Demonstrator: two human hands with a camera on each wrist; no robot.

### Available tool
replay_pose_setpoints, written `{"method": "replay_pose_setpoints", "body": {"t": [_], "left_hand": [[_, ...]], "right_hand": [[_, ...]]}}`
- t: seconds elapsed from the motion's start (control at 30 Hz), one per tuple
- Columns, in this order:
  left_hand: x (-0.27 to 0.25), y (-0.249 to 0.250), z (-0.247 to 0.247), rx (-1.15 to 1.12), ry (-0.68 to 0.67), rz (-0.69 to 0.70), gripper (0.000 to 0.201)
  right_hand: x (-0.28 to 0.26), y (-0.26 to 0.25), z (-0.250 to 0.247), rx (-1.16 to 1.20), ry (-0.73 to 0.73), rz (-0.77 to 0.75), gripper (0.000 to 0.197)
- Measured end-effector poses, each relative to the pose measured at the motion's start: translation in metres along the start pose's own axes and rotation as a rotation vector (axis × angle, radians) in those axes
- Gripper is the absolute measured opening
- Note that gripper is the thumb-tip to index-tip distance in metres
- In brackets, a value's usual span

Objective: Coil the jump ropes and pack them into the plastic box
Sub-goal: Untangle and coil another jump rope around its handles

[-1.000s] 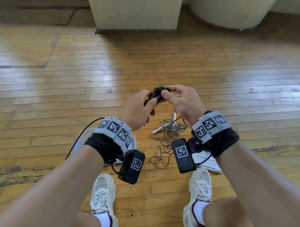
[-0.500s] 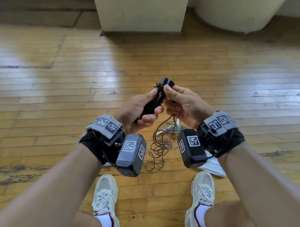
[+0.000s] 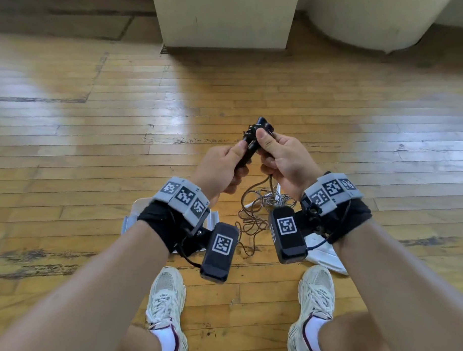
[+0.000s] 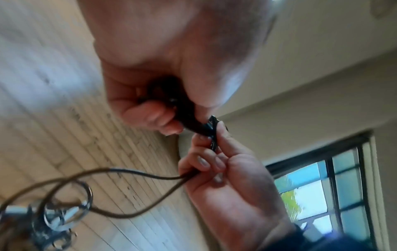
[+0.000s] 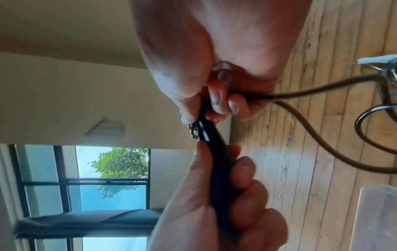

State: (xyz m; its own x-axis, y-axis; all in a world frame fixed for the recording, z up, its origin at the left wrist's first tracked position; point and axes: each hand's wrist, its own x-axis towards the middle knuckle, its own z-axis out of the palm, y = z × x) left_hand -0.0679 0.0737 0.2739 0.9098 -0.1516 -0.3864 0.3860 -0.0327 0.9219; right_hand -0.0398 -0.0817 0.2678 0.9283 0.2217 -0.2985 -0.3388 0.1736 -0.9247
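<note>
Two black jump-rope handles [image 3: 253, 145] are held together, tips pointing up and away, above the floor. My left hand [image 3: 225, 167] grips their shafts in a fist. My right hand [image 3: 277, 152] presses its thumb on the handles' upper end and curls its fingers round the dark cord [image 3: 262, 184]. The cord drops to a tangled pile of ropes [image 3: 255, 211] on the floor. In the left wrist view the handles [image 4: 191, 124] and cord [image 4: 128, 171] show between both hands. The right wrist view shows the handles [image 5: 217, 163] and the translucent plastic box [image 5: 380, 214].
A white-handled rope [image 3: 277, 197] lies in the pile. The plastic box [image 3: 132, 218] sits on the wooden floor under my left wrist, and a white lid [image 3: 325, 253] lies under my right. My shoes [image 3: 166, 295] are close below. A pale pillar base [image 3: 225, 20] stands further off.
Both hands have lifted and tilted the black handles from lying flat to pointing up. My left wrist has rolled inward, and the right thumb has settled on the handles' upper end.
</note>
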Motion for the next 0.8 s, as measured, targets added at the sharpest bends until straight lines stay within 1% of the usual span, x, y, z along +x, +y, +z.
{"method": "replay_pose_setpoints", "body": {"t": [0.07, 0.13, 0.2, 0.27, 0.37, 0.43, 0.5, 0.53, 0.57, 0.6, 0.67, 0.8], "left_hand": [[-0.001, 0.005, -0.004, -0.26, -0.034, -0.045, 0.036], [-0.002, 0.01, -0.008, -0.428, -0.062, -0.076, 0.034], [-0.004, 0.013, -0.011, -0.498, -0.104, -0.089, 0.035], [-0.007, 0.015, -0.014, -0.531, -0.179, -0.114, 0.036], [-0.007, 0.016, -0.022, -0.54, -0.38, -0.198, 0.037], [-0.006, 0.012, -0.023, -0.594, -0.542, -0.259, 0.039], [-0.005, 0.001, -0.017, -0.766, -0.718, -0.314, 0.039], [-0.006, -0.003, -0.013, -0.853, -0.779, -0.335, 0.039], [-0.006, -0.006, -0.009, -0.91, -0.805, -0.342, 0.04], [-0.006, -0.008, -0.006, -0.934, -0.8, -0.338, 0.041], [-0.007, -0.006, 0.0, -0.88, -0.72, -0.322, 0.043], [-0.005, -0.001, 0.01, -0.683, -0.413, -0.3, 0.048]], "right_hand": [[0.0, -0.002, -0.002, -0.022, -0.057, -0.043, 0.021], [0.0, -0.004, -0.004, -0.022, -0.097, -0.054, 0.023], [0.001, -0.006, -0.007, -0.004, -0.141, -0.058, 0.026], [-0.001, -0.009, -0.011, 0.004, -0.211, -0.071, 0.031], [-0.005, -0.012, -0.019, 0.046, -0.348, -0.073, 0.033], [-0.007, -0.012, -0.024, 0.089, -0.402, -0.046, 0.042], [-0.007, -0.009, -0.025, 0.102, -0.439, -0.023, 0.054], [-0.007, -0.007, -0.023, 0.106, -0.457, -0.027, 0.055], [-0.008, -0.005, -0.021, 0.116, -0.464, -0.036, 0.052], [-0.008, -0.003, -0.018, 0.129, -0.451, -0.044, 0.047], [-0.009, -0.003, -0.014, 0.154, -0.385, -0.03, 0.039], [-0.007, -0.002, -0.009, 0.116, -0.15, 0.03, 0.023]]}}
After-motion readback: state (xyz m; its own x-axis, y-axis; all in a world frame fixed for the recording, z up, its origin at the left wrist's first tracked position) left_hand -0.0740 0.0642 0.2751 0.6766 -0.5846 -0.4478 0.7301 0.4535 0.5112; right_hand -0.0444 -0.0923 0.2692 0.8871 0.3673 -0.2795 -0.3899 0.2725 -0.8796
